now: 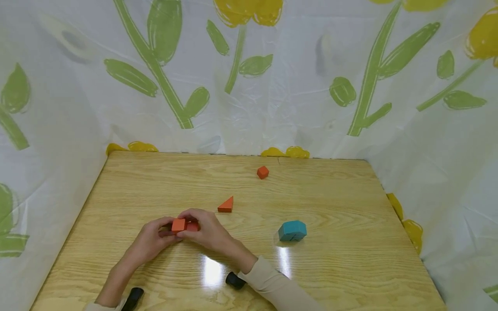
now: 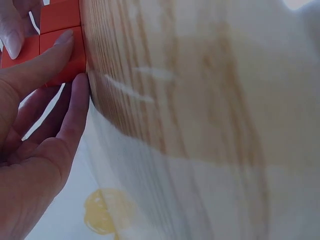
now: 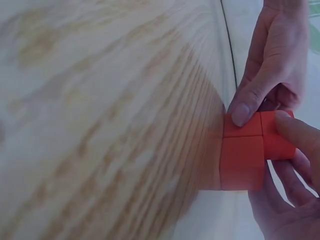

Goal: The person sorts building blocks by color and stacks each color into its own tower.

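Three red cube blocks are together in front of me: two side by side on the table and one on top of the left one. My left hand (image 1: 149, 242) pinches the lower left cube (image 3: 240, 126), its thumb flat against that cube's face. My right hand (image 1: 210, 231) grips the upper cube (image 1: 179, 226) between thumb and fingers. The lower right cube (image 3: 242, 164) stands against its neighbour, partly covered by my right hand in the head view. Beyond the hands lies a red triangular block (image 1: 226, 204).
Farther back on the wood-grain table (image 1: 330, 185) sits another red cube (image 1: 263, 172). A teal block (image 1: 292, 231) stands to the right. White flower-printed cloth (image 1: 288, 86) encloses the table's back and sides.
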`<action>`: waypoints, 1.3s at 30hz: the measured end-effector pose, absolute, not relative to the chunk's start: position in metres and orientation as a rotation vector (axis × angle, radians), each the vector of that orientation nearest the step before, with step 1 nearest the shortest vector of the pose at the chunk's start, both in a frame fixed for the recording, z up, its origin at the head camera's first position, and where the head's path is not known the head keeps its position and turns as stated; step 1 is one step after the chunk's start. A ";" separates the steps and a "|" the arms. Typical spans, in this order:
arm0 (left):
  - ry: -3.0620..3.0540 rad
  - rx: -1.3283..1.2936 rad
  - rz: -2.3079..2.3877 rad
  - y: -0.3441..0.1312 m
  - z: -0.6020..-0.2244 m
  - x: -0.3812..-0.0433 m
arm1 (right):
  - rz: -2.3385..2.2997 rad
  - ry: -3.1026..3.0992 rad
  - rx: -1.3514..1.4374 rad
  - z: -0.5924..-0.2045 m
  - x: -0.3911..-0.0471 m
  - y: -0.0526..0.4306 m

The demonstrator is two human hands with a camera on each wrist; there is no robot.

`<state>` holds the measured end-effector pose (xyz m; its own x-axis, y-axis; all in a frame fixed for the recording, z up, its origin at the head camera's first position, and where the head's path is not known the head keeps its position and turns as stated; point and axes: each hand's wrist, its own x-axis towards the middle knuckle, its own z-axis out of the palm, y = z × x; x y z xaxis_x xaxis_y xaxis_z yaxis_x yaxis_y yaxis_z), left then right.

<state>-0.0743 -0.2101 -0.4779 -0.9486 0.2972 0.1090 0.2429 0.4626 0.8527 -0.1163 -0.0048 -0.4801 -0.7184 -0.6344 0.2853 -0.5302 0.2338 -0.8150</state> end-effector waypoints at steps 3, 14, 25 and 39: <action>2.656 0.497 1.505 -0.211 -0.478 -0.074 | -1.490 2.395 -1.139 -0.480 -0.116 -0.006; 2.633 0.459 1.448 -0.214 -0.469 -0.075 | -1.460 2.413 -1.122 -0.480 -0.114 -0.006; 2.630 0.458 1.452 -0.214 -0.471 -0.079 | -1.392 2.312 -1.087 -0.466 -0.125 0.006; 2.630 0.385 1.441 -0.213 -0.470 -0.080 | -1.342 2.482 -1.127 -0.439 -0.154 0.027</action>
